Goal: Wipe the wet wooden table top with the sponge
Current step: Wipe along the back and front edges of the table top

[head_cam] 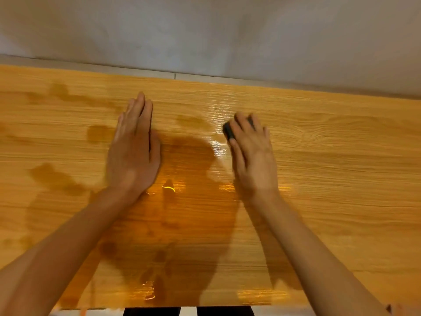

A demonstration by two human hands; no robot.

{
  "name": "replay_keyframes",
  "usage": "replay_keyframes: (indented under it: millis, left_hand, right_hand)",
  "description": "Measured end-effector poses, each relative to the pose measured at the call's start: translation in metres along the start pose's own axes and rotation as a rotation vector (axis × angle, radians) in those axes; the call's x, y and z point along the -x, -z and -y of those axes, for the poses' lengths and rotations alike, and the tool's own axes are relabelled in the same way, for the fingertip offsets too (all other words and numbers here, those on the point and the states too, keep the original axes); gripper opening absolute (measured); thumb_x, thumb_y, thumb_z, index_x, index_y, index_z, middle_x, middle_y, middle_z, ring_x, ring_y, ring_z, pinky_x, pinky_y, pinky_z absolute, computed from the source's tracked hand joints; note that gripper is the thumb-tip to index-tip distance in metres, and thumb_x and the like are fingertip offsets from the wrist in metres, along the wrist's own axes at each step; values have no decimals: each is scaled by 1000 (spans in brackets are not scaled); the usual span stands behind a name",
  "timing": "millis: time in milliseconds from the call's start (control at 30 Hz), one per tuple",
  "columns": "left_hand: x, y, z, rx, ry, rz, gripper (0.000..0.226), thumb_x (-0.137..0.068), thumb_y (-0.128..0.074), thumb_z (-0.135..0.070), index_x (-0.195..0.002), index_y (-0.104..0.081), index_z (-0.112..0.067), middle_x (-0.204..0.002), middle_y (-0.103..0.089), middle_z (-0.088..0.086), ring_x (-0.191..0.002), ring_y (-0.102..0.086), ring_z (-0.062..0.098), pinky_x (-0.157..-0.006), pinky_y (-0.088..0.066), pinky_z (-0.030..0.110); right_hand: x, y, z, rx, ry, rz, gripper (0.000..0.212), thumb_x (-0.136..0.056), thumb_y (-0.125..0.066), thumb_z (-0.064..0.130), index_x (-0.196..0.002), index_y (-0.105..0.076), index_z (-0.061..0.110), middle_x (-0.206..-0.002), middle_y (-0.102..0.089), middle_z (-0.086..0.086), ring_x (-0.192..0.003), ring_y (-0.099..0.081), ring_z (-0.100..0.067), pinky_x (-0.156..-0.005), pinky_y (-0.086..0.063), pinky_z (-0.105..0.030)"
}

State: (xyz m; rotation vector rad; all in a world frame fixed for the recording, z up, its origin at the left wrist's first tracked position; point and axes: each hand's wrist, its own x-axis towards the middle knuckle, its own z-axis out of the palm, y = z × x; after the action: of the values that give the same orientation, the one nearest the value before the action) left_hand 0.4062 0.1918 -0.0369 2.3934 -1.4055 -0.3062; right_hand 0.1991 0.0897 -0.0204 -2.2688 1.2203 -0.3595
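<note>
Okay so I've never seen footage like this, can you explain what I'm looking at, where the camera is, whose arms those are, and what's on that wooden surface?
There is no machine here. The single picture comes from a wide-angle camera worn on a person's head, looking forward and down, so the two bare arms reaching in from the bottom are the wearer's own hands. The surface is a wooden table top pushed close to a pale wall. Darker patches and shiny streaks across its middle and left are water. The left hand lies flat on the wood with straight fingers and holds nothing. The right hand has its fingers curled over a dark sponge, pressing it onto the table beside a glistening wet streak. Only a small part of the sponge shows.
</note>
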Motion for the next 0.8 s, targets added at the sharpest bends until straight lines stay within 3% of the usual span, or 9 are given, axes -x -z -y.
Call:
replay_keyframes:
  millis: [100, 167, 400, 667, 800]
  left_hand:
    - [-1, -1, -1, -21, -17, -1, 53, -105, -33, -13, -156, -28, -4, -167, -22, 11, -155, -18, 26, -128, -10, 38]
    - [0, -1, 0, -2, -25, 2, 53, -105, -32, -13, -156, -29, -3, -167, -22, 12, -155, -18, 27, -128, -9, 39]
    - [3, 0, -2, 14, -37, 17, 56, -105, -26, -21, -158, -23, -4, -168, -16, 12, -156, -13, 26, -128, -11, 42]
    - [6, -3, 1, 28, -89, -66, 52, -107, -27, -17, -156, -27, -1, -165, -23, 17, -154, -21, 30, -127, -17, 44]
    - [8, -3, 2, 63, -107, -81, 50, -107, -32, -13, -155, -31, 2, -164, -25, 18, -154, -22, 31, -127, -19, 45]
  right_hand:
    - [-70, -4, 13, 0, -104, -102, 38, -105, -37, 19, -141, -47, 14, -153, -39, -4, -148, -21, -25, -123, -10, -44]
    - [-67, -12, 22, -5, -148, -144, 39, -105, -36, 18, -142, -45, 14, -155, -36, -3, -149, -17, -24, -124, -7, -41]
    - [85, -32, 60, 21, -80, -24, 46, -103, -43, 15, -147, -37, 20, -157, -30, 5, -150, -9, -14, -124, -6, -39]
    - [-69, -31, 62, 24, -174, -104, 40, -105, -37, 19, -145, -41, 13, -156, -33, -4, -150, -15, -23, -123, -9, -45]
    - [5, -40, 74, 4, -141, -96, 42, -105, -38, 19, -147, -38, 17, -157, -29, 1, -151, -9, -18, -124, -6, -42]
